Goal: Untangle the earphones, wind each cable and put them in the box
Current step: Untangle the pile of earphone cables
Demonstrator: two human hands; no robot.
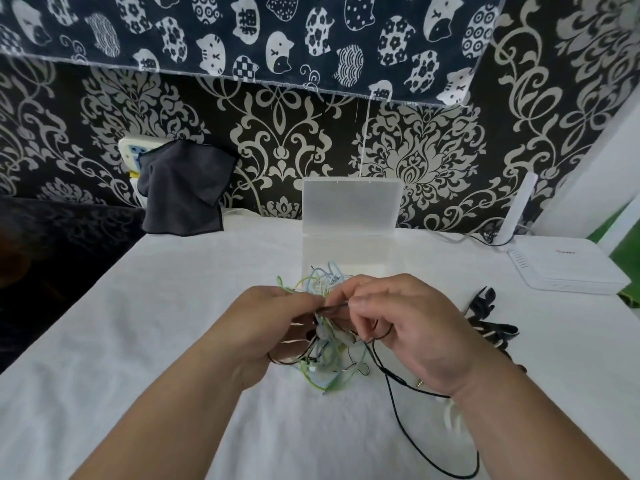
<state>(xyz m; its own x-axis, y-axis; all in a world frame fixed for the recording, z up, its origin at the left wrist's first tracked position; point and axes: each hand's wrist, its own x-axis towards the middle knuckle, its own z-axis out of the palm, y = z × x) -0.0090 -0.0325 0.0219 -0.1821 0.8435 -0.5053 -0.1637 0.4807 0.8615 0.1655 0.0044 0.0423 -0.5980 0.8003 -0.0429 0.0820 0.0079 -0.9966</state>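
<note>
Left hand: our left hand sits just left of frame centre, fingers curled into the earphone tangle and gripping it from the left side.
Right hand: our right hand faces it from the right; thumb and forefinger are nipped together on a dark strand of the black cable in the gap between our hands, and the other fingers are curled with a loop of that cable round them.
Earphone tangle: a knot of pale green, pale blue, white and black cables, held between our hands at frame centre; its lower loops reach the white tablecloth.
Black cable: it leaves the tangle under our right wrist and trails across the cloth to the lower right of the frame.
Box: a translucent plastic box stands just behind the tangle, above frame centre, its lid tipped up against the wall.
Right side: a dark bundle with pale bands lies beside our right hand; we cannot tell what it is. Beyond it a white router rests near the table's right edge.
Upper left: a dark grey cloth hangs at the back of the table.
Backdrop: damask wallpaper, with a cat-print fabric across the top of the frame.
</note>
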